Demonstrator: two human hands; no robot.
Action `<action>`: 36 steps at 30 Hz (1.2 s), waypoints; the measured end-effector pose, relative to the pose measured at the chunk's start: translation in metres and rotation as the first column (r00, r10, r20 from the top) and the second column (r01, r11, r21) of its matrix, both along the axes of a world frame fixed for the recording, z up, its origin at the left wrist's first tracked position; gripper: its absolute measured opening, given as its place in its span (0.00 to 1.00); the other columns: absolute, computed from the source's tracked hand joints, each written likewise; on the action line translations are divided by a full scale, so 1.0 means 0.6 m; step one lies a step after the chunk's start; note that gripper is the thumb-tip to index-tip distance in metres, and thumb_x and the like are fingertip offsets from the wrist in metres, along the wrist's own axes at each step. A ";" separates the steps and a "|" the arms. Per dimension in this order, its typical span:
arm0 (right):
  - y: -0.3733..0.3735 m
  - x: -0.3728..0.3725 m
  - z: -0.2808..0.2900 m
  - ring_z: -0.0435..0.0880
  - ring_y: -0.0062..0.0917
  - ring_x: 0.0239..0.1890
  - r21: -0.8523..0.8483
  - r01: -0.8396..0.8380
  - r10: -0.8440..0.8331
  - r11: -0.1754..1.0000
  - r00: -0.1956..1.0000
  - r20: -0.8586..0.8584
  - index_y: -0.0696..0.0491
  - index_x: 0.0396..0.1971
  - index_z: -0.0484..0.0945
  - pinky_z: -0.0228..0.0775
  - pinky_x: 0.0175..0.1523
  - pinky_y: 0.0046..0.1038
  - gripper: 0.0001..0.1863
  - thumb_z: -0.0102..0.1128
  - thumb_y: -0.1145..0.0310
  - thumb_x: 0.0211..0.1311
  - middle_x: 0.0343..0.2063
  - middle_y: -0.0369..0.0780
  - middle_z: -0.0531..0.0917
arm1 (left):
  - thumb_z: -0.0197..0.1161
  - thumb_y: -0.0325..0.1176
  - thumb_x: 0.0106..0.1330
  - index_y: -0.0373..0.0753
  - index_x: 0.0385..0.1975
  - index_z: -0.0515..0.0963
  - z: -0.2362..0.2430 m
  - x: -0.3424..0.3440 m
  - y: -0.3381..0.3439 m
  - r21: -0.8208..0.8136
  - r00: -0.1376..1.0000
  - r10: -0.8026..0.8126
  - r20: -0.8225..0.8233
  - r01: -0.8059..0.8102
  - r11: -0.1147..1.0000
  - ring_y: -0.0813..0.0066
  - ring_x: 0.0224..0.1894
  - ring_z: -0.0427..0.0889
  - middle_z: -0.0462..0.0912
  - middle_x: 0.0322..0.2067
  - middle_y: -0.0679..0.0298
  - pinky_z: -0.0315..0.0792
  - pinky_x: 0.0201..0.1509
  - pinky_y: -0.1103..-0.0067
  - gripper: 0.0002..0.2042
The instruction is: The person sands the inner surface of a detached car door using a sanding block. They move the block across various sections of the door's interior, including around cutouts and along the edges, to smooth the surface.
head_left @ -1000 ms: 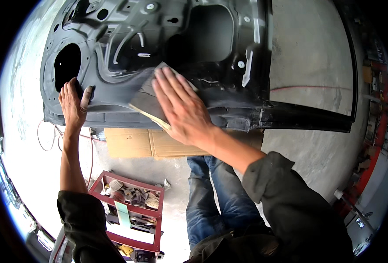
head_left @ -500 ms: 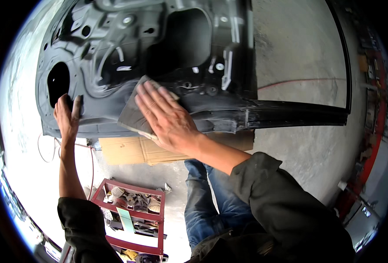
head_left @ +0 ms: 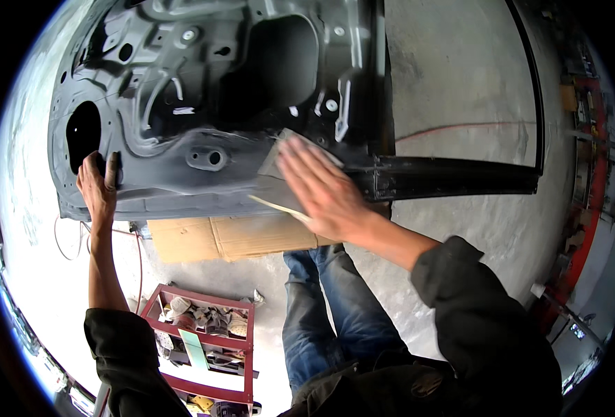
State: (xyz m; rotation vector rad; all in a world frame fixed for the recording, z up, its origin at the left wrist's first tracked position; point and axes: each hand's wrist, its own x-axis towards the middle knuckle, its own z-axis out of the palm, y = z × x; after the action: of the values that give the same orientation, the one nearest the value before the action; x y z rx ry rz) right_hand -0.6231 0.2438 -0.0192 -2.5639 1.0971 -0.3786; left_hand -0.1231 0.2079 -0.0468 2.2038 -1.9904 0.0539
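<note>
A dark grey car door (head_left: 161, 163) lies flat before me, its inner side with holes and ribs facing up. At its left end, my left hand (head_left: 97, 186) is at the lower rim of an oval hole, fingers bent over the rim and thumb on the panel. My right hand (head_left: 325, 191) has its fingers stretched flat over a grey sheet of sandpaper (head_left: 271, 170) with a pale edge, pressing it on the door's near border. The thumb and part of the sheet are hidden under this hand, which is slightly blurred.
Cardboard (head_left: 182, 238) lies below the door's near edge. A dark red rack cart (head_left: 252, 354) with sanding discs and tools stands near my legs. The thin black window frame (head_left: 538, 104) reaches right over the concrete floor. Red hose (head_left: 453, 128) runs on the floor.
My right hand and the sandpaper have slid right along the door's near border, uncovering a small recess with a round hole. My left hand stays at the oval hole. The view has shifted slightly.
</note>
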 end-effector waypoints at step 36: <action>0.055 -0.207 0.040 0.60 0.41 0.77 -0.002 0.292 -0.290 0.956 0.949 -0.123 0.64 0.69 0.67 0.47 0.81 0.44 0.36 0.53 0.78 0.56 0.72 0.51 0.66 | 0.47 0.44 0.80 0.33 0.46 0.77 -0.029 0.028 -0.002 -0.049 0.997 0.013 -0.079 -0.017 0.999 0.44 0.42 0.75 0.80 0.37 0.47 0.66 0.49 0.59 0.19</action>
State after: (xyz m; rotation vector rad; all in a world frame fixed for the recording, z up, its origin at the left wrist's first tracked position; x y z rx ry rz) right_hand -0.7473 0.2770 0.0046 -2.4394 1.5249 -0.2824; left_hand -0.1061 0.2069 -0.0644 2.1564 -1.9104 0.0179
